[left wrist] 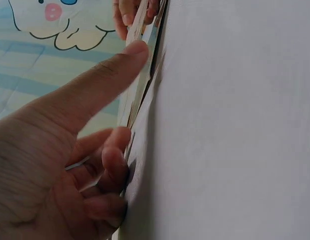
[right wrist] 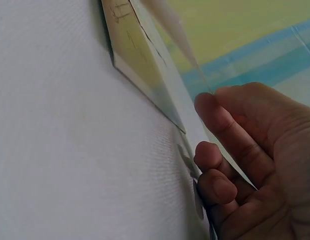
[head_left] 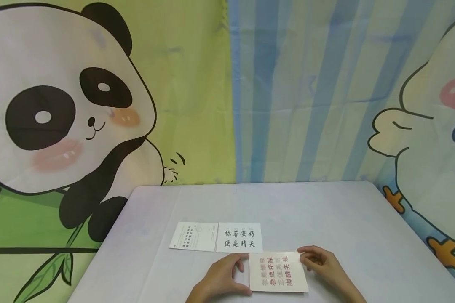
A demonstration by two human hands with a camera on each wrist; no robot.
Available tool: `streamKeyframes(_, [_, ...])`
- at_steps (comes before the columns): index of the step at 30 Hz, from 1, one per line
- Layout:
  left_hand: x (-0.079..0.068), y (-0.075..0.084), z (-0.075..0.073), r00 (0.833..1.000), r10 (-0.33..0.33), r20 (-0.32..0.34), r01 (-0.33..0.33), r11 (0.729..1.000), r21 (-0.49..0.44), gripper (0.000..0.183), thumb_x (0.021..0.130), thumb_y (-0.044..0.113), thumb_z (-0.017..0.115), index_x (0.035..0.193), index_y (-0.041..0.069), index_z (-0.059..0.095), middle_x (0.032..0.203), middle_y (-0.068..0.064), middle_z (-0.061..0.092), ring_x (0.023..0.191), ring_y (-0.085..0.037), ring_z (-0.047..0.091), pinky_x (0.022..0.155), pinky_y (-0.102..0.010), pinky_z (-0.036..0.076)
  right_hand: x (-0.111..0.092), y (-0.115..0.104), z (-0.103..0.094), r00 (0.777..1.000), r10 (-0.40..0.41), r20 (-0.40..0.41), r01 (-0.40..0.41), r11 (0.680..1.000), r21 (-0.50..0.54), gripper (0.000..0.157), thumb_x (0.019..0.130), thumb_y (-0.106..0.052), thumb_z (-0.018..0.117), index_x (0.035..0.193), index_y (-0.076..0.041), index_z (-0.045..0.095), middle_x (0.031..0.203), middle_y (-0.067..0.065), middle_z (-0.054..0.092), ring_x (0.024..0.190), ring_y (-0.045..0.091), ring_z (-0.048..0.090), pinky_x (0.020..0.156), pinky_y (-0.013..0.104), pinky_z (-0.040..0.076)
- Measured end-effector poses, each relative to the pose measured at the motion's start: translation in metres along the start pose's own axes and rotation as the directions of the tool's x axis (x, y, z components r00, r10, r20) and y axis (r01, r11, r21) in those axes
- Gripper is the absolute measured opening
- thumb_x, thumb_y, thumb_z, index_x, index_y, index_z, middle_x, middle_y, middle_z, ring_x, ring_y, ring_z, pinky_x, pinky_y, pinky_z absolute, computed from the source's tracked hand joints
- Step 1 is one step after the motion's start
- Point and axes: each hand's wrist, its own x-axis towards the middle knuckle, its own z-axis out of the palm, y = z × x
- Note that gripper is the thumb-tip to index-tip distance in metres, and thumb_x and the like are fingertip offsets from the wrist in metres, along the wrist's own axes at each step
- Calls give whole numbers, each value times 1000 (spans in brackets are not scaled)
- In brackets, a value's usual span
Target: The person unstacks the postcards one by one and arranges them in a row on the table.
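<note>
A small cream booklet (head_left: 278,272) with red printed characters, some of them faint, lies between the two hands near the table's front. At its left side, the left hand (head_left: 224,277) holds the edge, the thumb at the near corner and a finger at the far one. The left wrist view shows the thumb (left wrist: 112,75) extended over the layered edge, the other fingers curled below. My right hand (head_left: 324,267) pinches a thin sheet at the booklet's far right corner. In the right wrist view, that sheet (right wrist: 177,32) rises apart from the layers beneath, between thumb and forefinger.
Two white cards lie side by side behind the booklet: one with small print (head_left: 194,236), one with larger black characters (head_left: 239,237). A white cloth covers the table (head_left: 307,210). Behind hangs a curtain (head_left: 197,84) printed with a panda and stripes.
</note>
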Motion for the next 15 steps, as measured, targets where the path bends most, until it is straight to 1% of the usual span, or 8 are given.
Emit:
streamKeyframes(2, [-1, -2, -1, 1000, 19, 6, -19, 996, -82, 81, 64, 43, 88, 132, 15, 55, 94, 16, 56, 64, 5, 44, 59, -14, 41, 0, 0, 2, 1000, 7, -1, -7, 1000, 12, 31, 93, -11, 65, 118, 8, 61, 88, 7, 69, 66, 13, 62, 58, 26, 51])
streamKeyframes(5, [-3, -5, -2, 999, 48, 23, -43, 976, -212, 76, 67, 34, 88, 132, 14, 55, 97, 10, 60, 65, 1, 51, 62, -16, 46, 0, 0, 4, 999, 42, -4, -41, 999, 28, 33, 93, -12, 66, 119, 7, 60, 88, 6, 69, 65, 14, 62, 58, 26, 51])
streamKeyframes(7, [-3, -5, -2, 998, 53, 28, -44, 966, -255, 77, 68, 30, 89, 135, 13, 53, 100, 8, 61, 67, 0, 54, 65, -17, 47, -1, 1, 6, 999, 52, -17, -52, 998, 28, 34, 92, -12, 67, 119, 6, 60, 88, 6, 69, 65, 14, 61, 57, 25, 51])
streamKeyframes(10, [-1, -5, -3, 999, 48, 14, -43, 967, -250, 85, 69, 30, 88, 140, 10, 47, 105, 10, 62, 69, 1, 58, 70, -18, 48, -1, 2, 8, 998, 24, -65, -23, 999, 26, 31, 90, -9, 68, 117, 5, 61, 87, 5, 69, 64, 14, 61, 58, 26, 51])
streamKeyframes(12, [1, -5, -2, 999, 39, -2, -38, 972, -232, 88, 69, 31, 88, 142, 9, 44, 106, 11, 63, 70, 1, 59, 73, -18, 47, 0, 2, 9, 995, -20, -98, 22, 1000, 19, 28, 89, -7, 69, 115, 4, 62, 86, 5, 69, 64, 14, 61, 57, 25, 51])
streamKeyframes(15, [2, -5, -3, 999, 41, -25, -46, 975, -217, 86, 69, 32, 88, 141, 8, 47, 106, 11, 64, 69, 2, 58, 75, -18, 47, 2, 1, 10, 988, -74, -134, 76, 997, 12, 28, 88, -4, 69, 114, 3, 63, 85, 5, 69, 64, 14, 61, 56, 26, 51])
